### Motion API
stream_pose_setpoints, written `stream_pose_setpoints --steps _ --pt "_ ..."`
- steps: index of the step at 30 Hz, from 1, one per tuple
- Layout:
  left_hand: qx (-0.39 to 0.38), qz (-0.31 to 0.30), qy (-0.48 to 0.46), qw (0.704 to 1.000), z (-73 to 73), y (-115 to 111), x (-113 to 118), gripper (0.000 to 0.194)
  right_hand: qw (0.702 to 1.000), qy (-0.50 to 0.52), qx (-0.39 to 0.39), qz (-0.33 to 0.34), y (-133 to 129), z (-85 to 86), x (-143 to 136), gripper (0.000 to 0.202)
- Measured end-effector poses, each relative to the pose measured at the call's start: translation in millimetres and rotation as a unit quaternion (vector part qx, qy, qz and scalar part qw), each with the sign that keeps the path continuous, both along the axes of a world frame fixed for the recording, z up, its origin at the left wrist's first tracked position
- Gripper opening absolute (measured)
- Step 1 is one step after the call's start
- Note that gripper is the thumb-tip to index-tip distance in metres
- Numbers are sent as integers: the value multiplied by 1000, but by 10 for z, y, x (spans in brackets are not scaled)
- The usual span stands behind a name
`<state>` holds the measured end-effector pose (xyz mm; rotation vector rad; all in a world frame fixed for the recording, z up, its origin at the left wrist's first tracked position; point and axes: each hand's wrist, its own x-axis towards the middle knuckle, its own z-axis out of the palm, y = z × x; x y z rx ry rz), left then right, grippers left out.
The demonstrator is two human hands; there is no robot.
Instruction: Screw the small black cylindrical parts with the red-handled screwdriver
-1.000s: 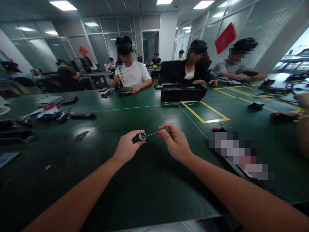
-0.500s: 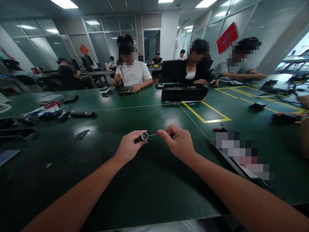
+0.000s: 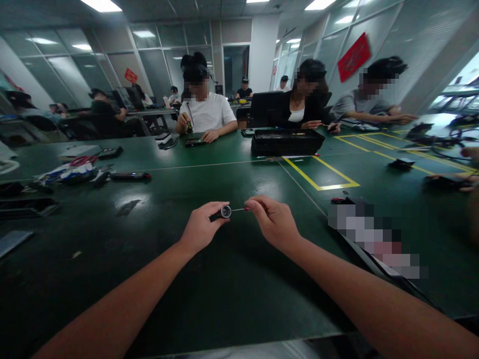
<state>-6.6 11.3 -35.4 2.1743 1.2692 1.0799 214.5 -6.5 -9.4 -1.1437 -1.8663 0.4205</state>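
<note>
Black and cylindrical, a housing [image 3: 225,212] with a pale rim was pinched between thumb and fingers of the left hand [image 3: 202,229], above the green surface [image 3: 224,299]. The right hand [image 3: 276,222] was closed around the red handle of a screwdriver [image 3: 246,209], whose thin shaft extended to the housing's rim; contact of the tip with a screw could not be told. Beyond both hands stood a long black tray [image 3: 287,144], near yellow tape [image 3: 339,188].

No readable text, red wall poster [image 3: 354,57] illegible
</note>
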Motion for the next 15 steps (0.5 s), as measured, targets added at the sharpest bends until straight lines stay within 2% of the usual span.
stream_pose_setpoints --steps 8,15 --pt "7 12 -3 1000 -23 15 -26 39 999 -6 6 34 -27 -2 9 22" --pt "3 -6 5 1000 -2 -4 7 39 1000 21 -9 14 -38 -10 -8 26"
